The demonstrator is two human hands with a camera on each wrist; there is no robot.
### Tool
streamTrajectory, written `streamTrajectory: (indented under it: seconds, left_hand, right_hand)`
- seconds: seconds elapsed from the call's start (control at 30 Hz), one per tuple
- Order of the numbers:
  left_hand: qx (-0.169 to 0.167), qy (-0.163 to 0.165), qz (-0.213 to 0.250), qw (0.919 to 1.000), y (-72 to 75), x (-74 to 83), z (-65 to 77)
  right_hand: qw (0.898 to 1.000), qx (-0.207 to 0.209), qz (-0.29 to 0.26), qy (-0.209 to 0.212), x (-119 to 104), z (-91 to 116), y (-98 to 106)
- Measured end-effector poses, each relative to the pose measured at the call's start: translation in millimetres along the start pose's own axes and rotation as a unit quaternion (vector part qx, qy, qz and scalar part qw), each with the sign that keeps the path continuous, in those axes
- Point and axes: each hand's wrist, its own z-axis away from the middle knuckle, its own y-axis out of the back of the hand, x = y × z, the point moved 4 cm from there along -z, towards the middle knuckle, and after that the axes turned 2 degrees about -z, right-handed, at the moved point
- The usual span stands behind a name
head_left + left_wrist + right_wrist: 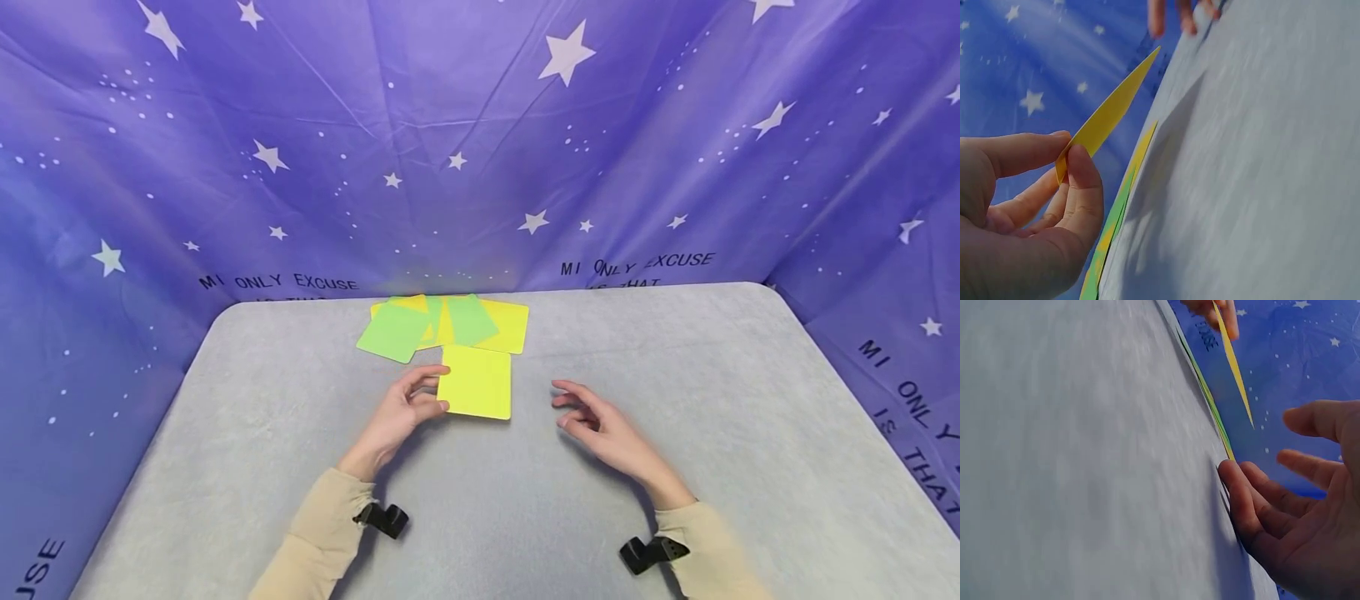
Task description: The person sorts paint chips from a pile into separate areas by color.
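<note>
A square yellow sheet of paper (pixel 475 383) is pinched at its left edge by my left hand (pixel 401 411). In the left wrist view the thumb and fingers grip one end of the yellow sheet (pixel 1107 115), which is raised above the table with its shadow below. To the right of the sheet, my right hand (pixel 603 429) hovers over the table, holding nothing, its fingers loosely bent and spread apart. Behind the sheet, several overlapping green sheets (pixel 393 331) and yellow sheets (pixel 512 325) lie at the table's far edge.
The grey table (pixel 750 375) has rounded far corners. A purple-blue curtain (pixel 465 108) with white stars and black lettering hangs behind it and along both sides. Black wrist cameras, one on the left sleeve (pixel 311 533) and one on the right sleeve (pixel 708 550), stand above the tabletop.
</note>
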Motion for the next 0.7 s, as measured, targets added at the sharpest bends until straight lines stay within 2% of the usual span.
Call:
streamTrajectory:
  seconds: [0.17, 0.33, 0.53, 0.7]
  left_hand:
    - [-0.029, -0.004, 0.008, 0.9995, -27.9, 0.5, 3.5]
    - [-0.045, -0.004, 0.005, 0.9990, -51.1, -1.9, 4.0]
    - [-0.067, -0.015, 0.003, 0.9977, -70.5, -9.5, 1.4]
    - [-0.102, -0.007, 0.017, 0.9946, -87.1, -14.0, -2.9]
  right_hand:
    - [0.999, -0.005, -0.038, -0.027, 0, -7, -12]
    - [0.998, 0.021, -0.043, -0.046, 1, -9, -16]
    - [0.997, 0.044, -0.045, -0.055, 5, -3, -8]
    - [0.996, 0.066, -0.004, -0.062, 8, 4, 4]
